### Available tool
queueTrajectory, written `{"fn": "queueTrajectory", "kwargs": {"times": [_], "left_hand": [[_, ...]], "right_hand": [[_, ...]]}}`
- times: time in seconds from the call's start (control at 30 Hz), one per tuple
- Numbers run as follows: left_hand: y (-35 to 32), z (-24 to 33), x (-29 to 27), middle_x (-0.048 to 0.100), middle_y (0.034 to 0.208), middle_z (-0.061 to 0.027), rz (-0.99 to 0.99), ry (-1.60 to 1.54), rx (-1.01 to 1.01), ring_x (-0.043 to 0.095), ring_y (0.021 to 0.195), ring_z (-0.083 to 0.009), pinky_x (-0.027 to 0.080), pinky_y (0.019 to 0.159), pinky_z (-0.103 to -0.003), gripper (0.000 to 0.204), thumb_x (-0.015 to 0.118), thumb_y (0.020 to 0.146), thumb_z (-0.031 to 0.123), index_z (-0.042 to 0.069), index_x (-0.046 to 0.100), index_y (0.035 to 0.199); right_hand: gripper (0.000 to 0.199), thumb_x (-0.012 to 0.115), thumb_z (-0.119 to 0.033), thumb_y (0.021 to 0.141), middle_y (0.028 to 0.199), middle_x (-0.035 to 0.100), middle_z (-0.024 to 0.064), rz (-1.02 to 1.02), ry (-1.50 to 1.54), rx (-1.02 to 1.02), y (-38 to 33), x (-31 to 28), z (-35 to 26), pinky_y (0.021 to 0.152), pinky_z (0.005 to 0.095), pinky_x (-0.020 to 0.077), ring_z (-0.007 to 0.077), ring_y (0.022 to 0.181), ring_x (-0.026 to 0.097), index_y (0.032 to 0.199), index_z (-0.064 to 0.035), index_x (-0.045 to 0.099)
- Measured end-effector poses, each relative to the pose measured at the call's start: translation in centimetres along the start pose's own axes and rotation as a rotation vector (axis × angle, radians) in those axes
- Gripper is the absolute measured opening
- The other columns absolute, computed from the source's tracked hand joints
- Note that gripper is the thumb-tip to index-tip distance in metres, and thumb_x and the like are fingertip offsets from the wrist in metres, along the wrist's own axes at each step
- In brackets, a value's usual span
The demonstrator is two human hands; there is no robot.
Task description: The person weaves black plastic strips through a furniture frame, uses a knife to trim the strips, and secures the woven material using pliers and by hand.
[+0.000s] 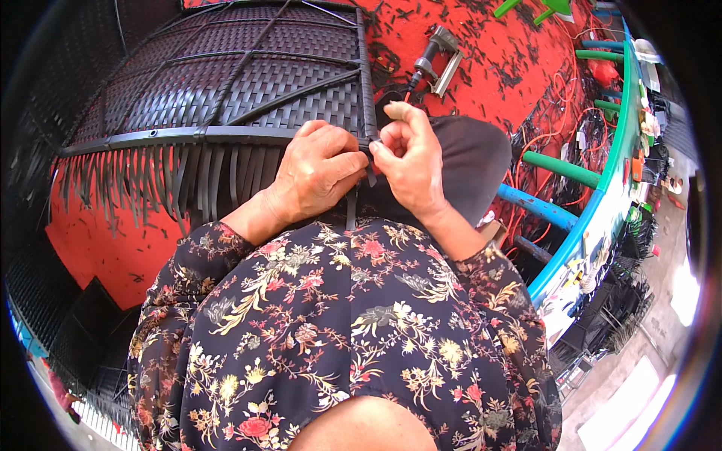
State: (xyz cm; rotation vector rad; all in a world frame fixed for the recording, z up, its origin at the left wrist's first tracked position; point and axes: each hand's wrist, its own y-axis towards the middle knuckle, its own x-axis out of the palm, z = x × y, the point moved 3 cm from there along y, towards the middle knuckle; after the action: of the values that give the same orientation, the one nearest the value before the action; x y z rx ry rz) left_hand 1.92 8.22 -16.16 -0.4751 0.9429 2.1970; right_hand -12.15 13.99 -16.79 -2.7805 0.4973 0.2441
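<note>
A black woven wicker panel [301, 94] on a dark metal frame lies before me, its near rail [180, 135] fringed with loose flat black strips [203, 177]. At the rail's right-hand corner my left hand [320, 167] is closed, fingers curled over a black strip [351, 209] whose end dangles below it. Right beside it, my right hand [412, 161] has thumb and fingers pinched together at the corner, its index finger raised. What lies between those right fingertips is too small to make out. The panel's corner is partly covered by both hands.
A staple gun [436, 56] with a hose lies on the red floor covering [496, 45] beyond the panel, among scattered strip scraps. Right of my knee stands a curved blue and green rail [594, 207] with bars, orange cords near it. More black wicker [45, 263] rises at left.
</note>
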Motion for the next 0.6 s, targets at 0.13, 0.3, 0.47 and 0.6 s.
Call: {"fn": "queueTrajectory", "kwargs": {"times": [0.13, 0.3, 0.47, 0.6], "left_hand": [[0.0, 0.0, 0.0, 0.055, 0.077, -0.0041, 0.0, 0.001, 0.007, 0.055, 0.068, -0.0212, 0.043, 0.066, -0.034, 0.022, 0.07, 0.057, 0.002, 0.006, 0.062, 0.077], [0.4, 0.2, -0.1, 0.055, 0.072, -0.0014, 0.046, 0.031, -0.062, 0.056, 0.067, -0.0194, 0.042, 0.064, -0.032, 0.014, 0.069, 0.062, 0.005, 0.009, 0.06, 0.072], [1.0, -0.3, 0.0, 0.056, 0.072, -0.0067, 0.0, -0.043, -0.275, 0.057, 0.065, -0.0253, 0.043, 0.06, -0.035, 0.008, 0.066, 0.068, 0.004, 0.006, 0.06, 0.074], [1.7, -0.4, 0.0, 0.055, 0.07, -0.0107, -0.044, -0.15, -0.479, 0.057, 0.063, -0.0299, 0.043, 0.055, -0.037, 0.008, 0.065, 0.071, 0.005, 0.002, 0.059, 0.075]], "right_hand": [[0.041, 0.062, 0.007, 0.075, 0.071, 0.051, -0.0013, 0.051, 0.097, -0.157, -1.1, -0.2, -0.5, 0.056, 0.0185, 0.0439, 0.0034, 0.062, 0.049, 0.112, 0.0007, 0.045], [0.025, 0.064, 0.005, 0.077, 0.075, 0.054, -0.0024, -0.029, 0.243, -0.061, -0.1, -0.5, 0.6, 0.061, 0.0177, 0.043, 0.0026, 0.066, 0.049, 0.1, -0.0003, 0.055], [0.012, 0.063, 0.0, 0.079, 0.075, 0.056, -0.0031, -0.075, 0.291, 0.024, 0.4, -0.5, 0.2, 0.061, 0.0185, 0.0425, 0.0029, 0.066, 0.049, 0.09, -0.0007, 0.06], [0.007, 0.061, -0.003, 0.082, 0.074, 0.056, -0.0021, -0.123, 0.36, 0.041, 1.1, -0.3, 1.1, 0.059, 0.0198, 0.0425, 0.004, 0.065, 0.049, 0.088, 0.0005, 0.059]]}}
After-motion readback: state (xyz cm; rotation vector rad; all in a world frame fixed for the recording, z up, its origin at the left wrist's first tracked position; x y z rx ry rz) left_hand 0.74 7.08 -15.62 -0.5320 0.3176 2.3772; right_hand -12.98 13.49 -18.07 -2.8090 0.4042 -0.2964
